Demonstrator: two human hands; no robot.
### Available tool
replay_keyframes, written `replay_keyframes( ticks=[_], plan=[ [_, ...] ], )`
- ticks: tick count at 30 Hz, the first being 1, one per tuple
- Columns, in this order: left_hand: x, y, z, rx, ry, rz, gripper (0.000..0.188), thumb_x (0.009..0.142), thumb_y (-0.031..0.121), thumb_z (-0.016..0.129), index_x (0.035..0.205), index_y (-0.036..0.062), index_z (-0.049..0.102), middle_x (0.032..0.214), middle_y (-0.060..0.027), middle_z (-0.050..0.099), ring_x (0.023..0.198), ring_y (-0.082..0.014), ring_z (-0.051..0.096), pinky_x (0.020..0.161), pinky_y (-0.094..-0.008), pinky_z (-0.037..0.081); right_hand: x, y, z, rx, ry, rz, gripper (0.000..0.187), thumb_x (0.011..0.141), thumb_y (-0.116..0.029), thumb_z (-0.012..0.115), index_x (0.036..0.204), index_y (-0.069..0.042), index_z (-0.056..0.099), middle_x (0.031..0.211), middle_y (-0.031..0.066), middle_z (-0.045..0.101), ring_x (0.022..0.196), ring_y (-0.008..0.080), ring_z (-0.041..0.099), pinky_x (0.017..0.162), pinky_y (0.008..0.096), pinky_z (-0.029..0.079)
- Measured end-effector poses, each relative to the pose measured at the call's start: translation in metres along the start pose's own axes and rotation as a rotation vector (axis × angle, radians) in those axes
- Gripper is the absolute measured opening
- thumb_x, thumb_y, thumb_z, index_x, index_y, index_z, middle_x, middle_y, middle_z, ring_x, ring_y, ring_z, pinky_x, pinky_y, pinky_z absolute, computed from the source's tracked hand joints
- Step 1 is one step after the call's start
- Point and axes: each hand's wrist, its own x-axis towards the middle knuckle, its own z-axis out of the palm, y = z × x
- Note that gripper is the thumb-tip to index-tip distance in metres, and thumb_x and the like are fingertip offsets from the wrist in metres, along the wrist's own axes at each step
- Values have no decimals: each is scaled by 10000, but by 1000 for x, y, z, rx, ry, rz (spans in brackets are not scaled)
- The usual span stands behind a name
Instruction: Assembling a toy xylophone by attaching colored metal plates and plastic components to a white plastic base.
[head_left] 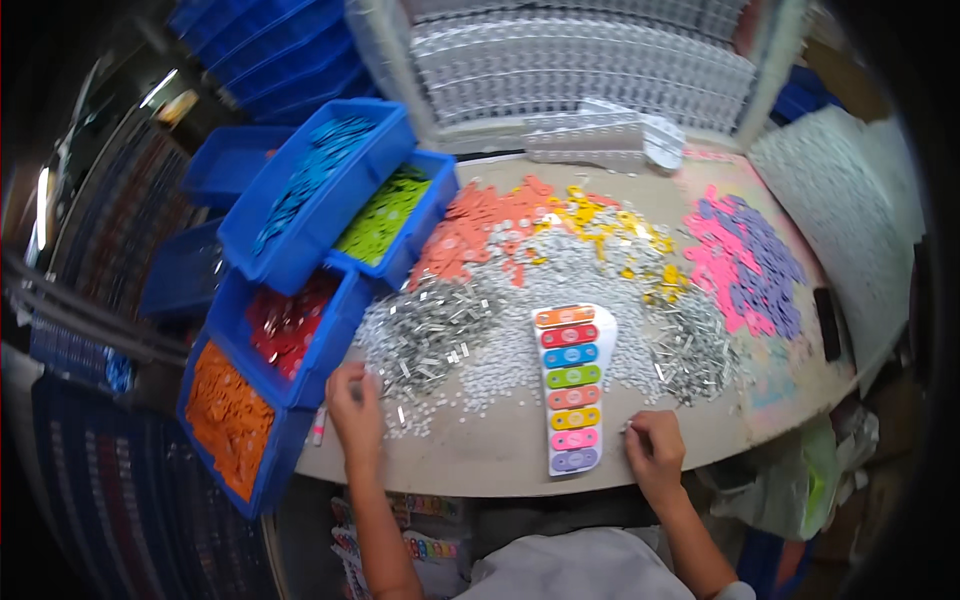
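A white card lies on the table in front of me, carrying a column of several coloured oblong plastic pieces from orange down to lilac. Just right of its lower end is my right hand, thumb and fingertips pinched around a tiny whitish piece. My left hand rests by the left side of a heap of small silver metal strips, its fingers curled; whatever they hold is too small or hidden. Small white round pieces spread between the hands and beyond the card. A second heap of metal strips sits right of the card.
Blue bins at the left hold blue, green, red and orange pieces. Farther back lie coral, yellow, pink and purple piles. Clear trays stand behind the table; a dark oblong object lies near its right edge.
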Motion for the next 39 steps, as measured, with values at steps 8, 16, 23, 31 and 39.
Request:
replay_keyframes(
  ticks=[8, 16, 23, 31, 39],
  plan=[
    [-8, 62, 2, -677, -325, -268, 62, 1063, 77, 578, 1077, 18, 591, 893, -41, 652, 796, -84, 594, 724, -233, 484, 63, -2, 1, 106, 72, -79, 171, 846, 52, 751, 981, -31, 688, 947, 111, 687, 834, 253, 646, 708, 344, 516],
    [10, 112, 49, -1017, -565, -302, 69, 1028, 75, 645, 1008, 11, 664, 745, -25, 626, 638, -92, 586, 587, -239, 462, 154, 6, 33, 65, -50, -169, 102, 872, -63, 760, 938, -34, 688, 932, 102, 701, 956, 297, 640, 840, 409, 507],
    [40, 128, 85, -1219, -764, -578, 210, 1043, 174, 664, 1135, -14, 687, 861, -60, 695, 729, -121, 661, 589, -225, 504, 168, 14, 49, 94, -114, -120, 90, 867, -85, 754, 914, -44, 690, 893, 101, 693, 939, 295, 626, 827, 410, 513],
    [59, 137, 116, -1200, -938, -566, 206, 1021, 172, 695, 1129, -3, 694, 856, -28, 725, 664, -69, 640, 535, -188, 478, 173, 12, 49, 46, -162, -204, 78, 849, -76, 731, 905, -51, 682, 881, 100, 703, 934, 315, 621, 826, 439, 519],
    [59, 134, 129, -1113, -971, -504, 190, 1019, 175, 693, 1088, -2, 690, 814, -9, 699, 629, -48, 587, 510, -184, 436, 170, 18, 50, 23, -196, -225, 108, 842, -86, 762, 907, -54, 682, 883, 91, 696, 954, 314, 616, 873, 430, 506]
  ],
)
